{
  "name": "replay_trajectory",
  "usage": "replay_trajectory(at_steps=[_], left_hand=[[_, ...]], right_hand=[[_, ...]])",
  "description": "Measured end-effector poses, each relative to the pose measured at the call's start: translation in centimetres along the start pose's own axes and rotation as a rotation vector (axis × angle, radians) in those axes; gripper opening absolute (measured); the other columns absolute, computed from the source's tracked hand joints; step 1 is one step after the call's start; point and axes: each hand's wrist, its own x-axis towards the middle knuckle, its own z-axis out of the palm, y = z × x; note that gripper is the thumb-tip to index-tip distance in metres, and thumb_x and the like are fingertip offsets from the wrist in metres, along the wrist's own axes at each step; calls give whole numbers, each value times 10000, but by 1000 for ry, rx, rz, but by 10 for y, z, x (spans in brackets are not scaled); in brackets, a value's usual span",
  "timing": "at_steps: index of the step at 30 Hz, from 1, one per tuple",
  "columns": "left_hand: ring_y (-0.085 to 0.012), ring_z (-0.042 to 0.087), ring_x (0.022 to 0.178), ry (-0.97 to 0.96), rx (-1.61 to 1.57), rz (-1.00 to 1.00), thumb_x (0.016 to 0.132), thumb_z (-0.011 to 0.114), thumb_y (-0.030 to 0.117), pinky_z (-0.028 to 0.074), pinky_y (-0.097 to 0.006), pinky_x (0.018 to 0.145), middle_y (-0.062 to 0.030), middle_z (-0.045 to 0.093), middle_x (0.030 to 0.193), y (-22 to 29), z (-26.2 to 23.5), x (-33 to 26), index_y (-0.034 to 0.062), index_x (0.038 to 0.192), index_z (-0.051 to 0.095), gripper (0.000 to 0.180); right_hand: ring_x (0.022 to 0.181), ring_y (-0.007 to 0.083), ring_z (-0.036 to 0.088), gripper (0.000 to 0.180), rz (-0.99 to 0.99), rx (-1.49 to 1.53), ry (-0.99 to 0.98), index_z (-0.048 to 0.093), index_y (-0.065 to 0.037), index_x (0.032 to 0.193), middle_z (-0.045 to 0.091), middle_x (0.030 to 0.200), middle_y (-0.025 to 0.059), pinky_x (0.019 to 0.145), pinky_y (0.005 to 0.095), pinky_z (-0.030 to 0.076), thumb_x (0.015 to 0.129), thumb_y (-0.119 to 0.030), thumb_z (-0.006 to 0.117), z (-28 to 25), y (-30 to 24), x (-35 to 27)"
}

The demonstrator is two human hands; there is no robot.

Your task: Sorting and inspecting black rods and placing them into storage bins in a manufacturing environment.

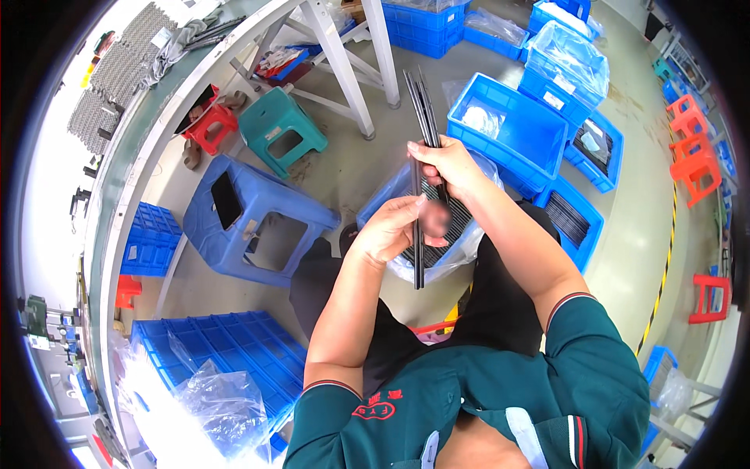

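Both hands grasp thin black rods at frame centre.
The right hand [442, 162] clenches the black rods [420, 105] fanning upward; the left hand [393, 228] pinches one rod [418, 250] hanging down, over a plastic-lined blue crate [388, 194] of black parts.

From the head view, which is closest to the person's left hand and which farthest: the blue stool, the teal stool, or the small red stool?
From the left hand:
1. Blue stool, just to its left.
2. Teal stool, farther up and left.
3. Small red stool, farthest, by the table edge.
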Motion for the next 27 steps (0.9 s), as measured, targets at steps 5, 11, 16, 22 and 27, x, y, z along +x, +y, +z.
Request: replay_trajectory(at_steps=[5,11,16,22,27], left_hand=[[-205,566,749,41,73,-16,893,555,354,513,-390,665,-125,536,949,-1,0,0,14,778,560,359],[-152,490,657,43,56,-12,888,562,359,442,-318,593,-79,511,882,-3,3,0,32,788,543,342],[-147,485,651,73,66,16,892,555,365,447,-314,609,-52,511,828,-1,-4,2,39,809,535,337],[-141,459,633,195,26,126,912,533,334,432,-301,594,-32,513,770,0,-12,6,44,823,545,304],[-100,387,544,385,-39,265,915,537,327,339,-246,491,-9,502,701,14,-25,4,52,818,572,294]], right_hand=[[451,34,372,207,-6,-43,-5,577,-31,836,475,606,-30,381,176,264,820,-207,685,0,2,2],[444,37,369,214,11,-43,-46,582,-41,829,454,574,-34,381,187,270,830,-234,675,1,4,1],[443,53,395,293,-15,-241,26,562,-54,806,491,594,-10,375,198,281,869,-337,608,-4,2,3],[441,92,471,253,-13,-467,94,515,-33,793,539,595,41,379,241,339,894,-264,539,-13,4,0],[447,84,477,192,-24,-529,-66,493,-28,905,573,633,53,390,213,355,896,-216,527,-10,4,-18]])
